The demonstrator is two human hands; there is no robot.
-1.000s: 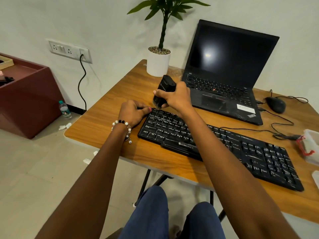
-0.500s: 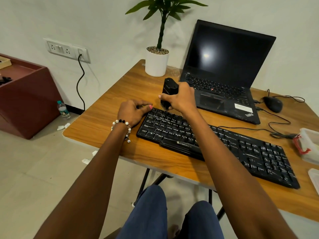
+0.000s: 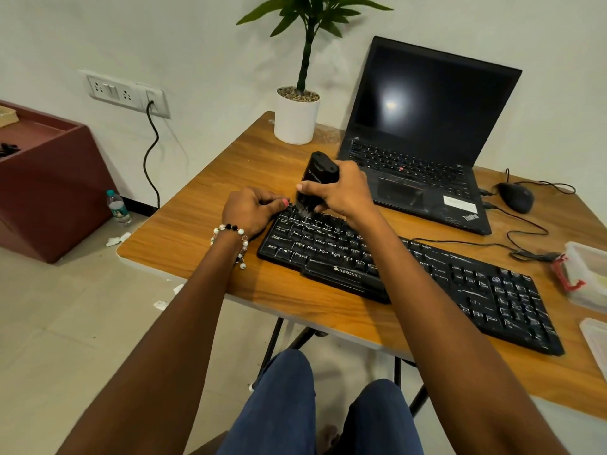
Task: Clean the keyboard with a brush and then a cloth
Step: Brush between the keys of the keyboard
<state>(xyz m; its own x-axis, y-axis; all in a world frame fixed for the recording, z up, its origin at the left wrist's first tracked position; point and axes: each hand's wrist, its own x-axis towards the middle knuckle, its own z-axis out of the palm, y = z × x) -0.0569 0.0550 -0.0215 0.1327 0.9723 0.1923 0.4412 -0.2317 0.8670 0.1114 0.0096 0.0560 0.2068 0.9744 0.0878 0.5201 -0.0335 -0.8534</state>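
A black keyboard (image 3: 427, 277) lies diagonally on the wooden table (image 3: 203, 231). My right hand (image 3: 345, 193) grips a black brush (image 3: 318, 177) by its upper body. The brush stands nearly upright and its bristles press on the keys at the keyboard's far left corner. My left hand (image 3: 249, 210), with a bead bracelet on the wrist, sits just left of the brush. Its fingers are curled and its fingertips hold the keyboard's top-left corner. I see no cloth that I can tell as such.
An open black laptop (image 3: 423, 126) stands behind the keyboard, with a potted plant (image 3: 297, 113) to its left. A wired mouse (image 3: 515, 197) and its cable lie at the right. A plastic box (image 3: 588, 274) and a white flat item (image 3: 596, 339) sit at the right edge.
The brush went from leaning left to nearly upright and shifted slightly right along the top-left keys. My left hand stayed at the keyboard's corner.
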